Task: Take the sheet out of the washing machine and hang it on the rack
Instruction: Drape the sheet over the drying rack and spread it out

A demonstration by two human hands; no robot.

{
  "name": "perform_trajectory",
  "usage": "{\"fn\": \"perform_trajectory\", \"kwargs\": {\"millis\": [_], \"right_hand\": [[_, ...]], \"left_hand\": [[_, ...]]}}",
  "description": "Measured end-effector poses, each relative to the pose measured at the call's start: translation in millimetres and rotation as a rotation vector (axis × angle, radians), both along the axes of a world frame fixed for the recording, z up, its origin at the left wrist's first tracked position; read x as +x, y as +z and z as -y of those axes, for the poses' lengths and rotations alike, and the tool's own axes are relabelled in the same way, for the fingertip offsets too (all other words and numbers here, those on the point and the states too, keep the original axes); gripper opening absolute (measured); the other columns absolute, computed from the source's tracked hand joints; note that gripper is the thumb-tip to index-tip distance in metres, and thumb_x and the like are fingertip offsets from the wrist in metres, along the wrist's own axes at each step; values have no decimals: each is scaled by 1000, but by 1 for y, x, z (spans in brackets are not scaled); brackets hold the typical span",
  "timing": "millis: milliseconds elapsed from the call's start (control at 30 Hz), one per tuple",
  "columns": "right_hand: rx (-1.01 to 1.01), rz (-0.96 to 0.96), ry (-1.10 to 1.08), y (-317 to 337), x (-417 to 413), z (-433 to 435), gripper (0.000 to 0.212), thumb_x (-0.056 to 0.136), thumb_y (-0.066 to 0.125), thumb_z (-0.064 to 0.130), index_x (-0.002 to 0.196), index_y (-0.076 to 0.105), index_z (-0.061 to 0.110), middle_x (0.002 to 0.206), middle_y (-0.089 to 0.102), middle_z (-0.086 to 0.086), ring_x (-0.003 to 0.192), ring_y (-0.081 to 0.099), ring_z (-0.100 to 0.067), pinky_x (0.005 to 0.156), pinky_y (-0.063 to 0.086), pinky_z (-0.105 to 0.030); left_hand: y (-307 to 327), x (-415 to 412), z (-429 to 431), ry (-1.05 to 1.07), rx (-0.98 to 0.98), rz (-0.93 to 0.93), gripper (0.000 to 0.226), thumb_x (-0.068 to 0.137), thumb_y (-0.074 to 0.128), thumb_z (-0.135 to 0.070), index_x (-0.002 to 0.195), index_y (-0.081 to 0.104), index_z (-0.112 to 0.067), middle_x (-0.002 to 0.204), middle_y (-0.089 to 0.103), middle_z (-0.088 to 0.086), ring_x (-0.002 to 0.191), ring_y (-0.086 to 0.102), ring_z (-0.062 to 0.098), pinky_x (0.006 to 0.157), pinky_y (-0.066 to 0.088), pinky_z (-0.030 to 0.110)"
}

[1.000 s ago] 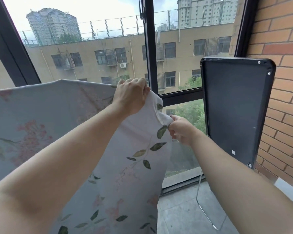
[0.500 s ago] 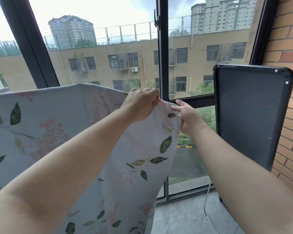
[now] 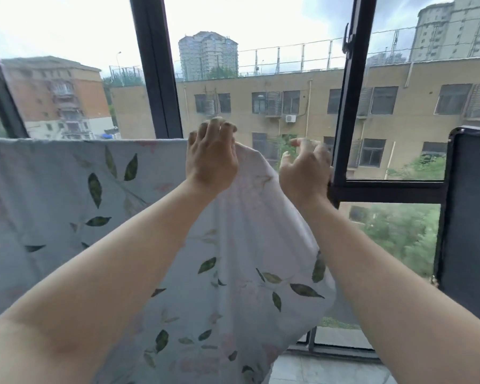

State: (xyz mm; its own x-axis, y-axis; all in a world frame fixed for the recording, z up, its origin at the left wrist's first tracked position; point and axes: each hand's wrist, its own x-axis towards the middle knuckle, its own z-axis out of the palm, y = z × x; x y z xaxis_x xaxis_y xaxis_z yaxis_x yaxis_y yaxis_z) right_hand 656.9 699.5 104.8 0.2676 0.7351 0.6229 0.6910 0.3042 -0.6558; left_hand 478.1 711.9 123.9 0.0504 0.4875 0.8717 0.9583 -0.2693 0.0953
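Observation:
A pale sheet (image 3: 67, 195) printed with green leaves and pink flowers hangs in front of the window, its top edge running level from the left. Whatever carries it is hidden under the cloth. My left hand (image 3: 211, 162) grips the sheet's raised right top corner, fingers curled over the edge. From there the right end of the sheet (image 3: 250, 267) drapes down between my forearms. My right hand (image 3: 305, 167) hovers just right of that corner with its fingers spread and loosely bent, holding nothing.
Black window frames (image 3: 158, 73) stand close behind the sheet, with a handle (image 3: 347, 40) on the right-hand frame. A tall black panel (image 3: 474, 217) stands upright at the far right. Grey floor tiles (image 3: 322, 370) show at the bottom right.
My right hand has let go of the sheet's edge and lifted beside the corner, fingers spread. My left hand keeps its hold. The view has swung left.

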Motion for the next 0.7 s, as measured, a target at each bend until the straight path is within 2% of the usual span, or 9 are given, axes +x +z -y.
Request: {"fn": "perform_trajectory", "kwargs": {"millis": [133, 267, 433, 700], "right_hand": [[229, 169, 173, 17, -71, 10, 30, 96, 51, 26, 123, 63, 20, 133, 51, -5, 130, 42, -25, 108, 32, -45], [289, 350, 329, 31, -148, 26, 29, 97, 49, 28, 120, 65, 18, 128, 53, -5, 129, 41, -27, 107, 30, -43], [251, 413, 462, 42, -251, 49, 29, 98, 46, 28, 112, 68, 18, 122, 55, -5, 123, 43, -27, 105, 31, -41], [184, 483, 481, 41, -425, 61, 34, 99, 42, 27, 115, 68, 13, 122, 57, -9, 122, 46, -31, 106, 32, -43]], "left_hand": [[-6, -72, 28, 152, -23, 106, 21, 99, 43, -20, 112, 59, -14, 120, 58, 5, 115, 51, 29, 101, 33, 39], [-16, -146, 63, 301, -96, 182, 22, 101, 43, -20, 111, 61, -11, 118, 59, 10, 113, 52, 32, 101, 34, 41], [-20, -250, 108, 399, -161, 239, 23, 103, 41, -19, 110, 61, -10, 118, 60, 10, 112, 53, 31, 99, 36, 41], [-28, -424, 138, 408, -263, 299, 25, 102, 41, -19, 113, 62, -10, 118, 59, 11, 114, 53, 30, 103, 37, 41]]}}
